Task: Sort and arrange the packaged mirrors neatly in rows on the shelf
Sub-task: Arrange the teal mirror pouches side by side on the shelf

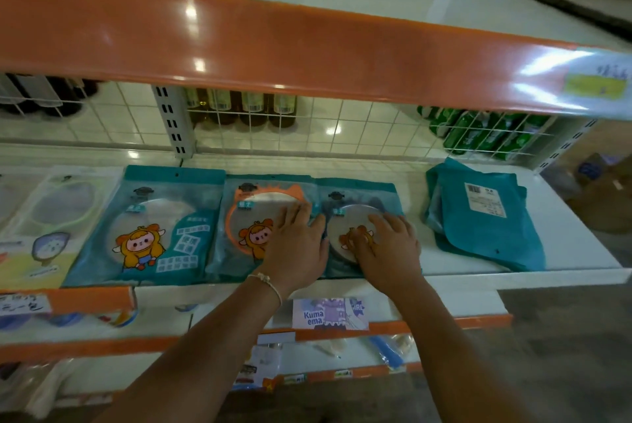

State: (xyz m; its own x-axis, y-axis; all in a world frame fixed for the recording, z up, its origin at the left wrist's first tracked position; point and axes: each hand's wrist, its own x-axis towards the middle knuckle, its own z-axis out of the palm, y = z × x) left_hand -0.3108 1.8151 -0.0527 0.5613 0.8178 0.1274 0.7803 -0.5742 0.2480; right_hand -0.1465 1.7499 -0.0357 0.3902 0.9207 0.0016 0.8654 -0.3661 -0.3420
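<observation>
Both hands lie flat, fingers straight: left hand [297,245] on the orange-framed mirror pack [260,227], right hand [388,250] on the grey mirror pack [355,214] beside it, on the white shelf [561,251].

Left hand [297,245] and right hand [388,248] lie flat, side by side.

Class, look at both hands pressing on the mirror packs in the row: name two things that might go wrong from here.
1. The left hand and right hand press flat on neighbouring packs, the orange-rimmed mirror pack and grey mirror pack; hard pressure may crack glass.
2. The face-down teal stack lies skewed, apart from the row, and could slide.
</observation>
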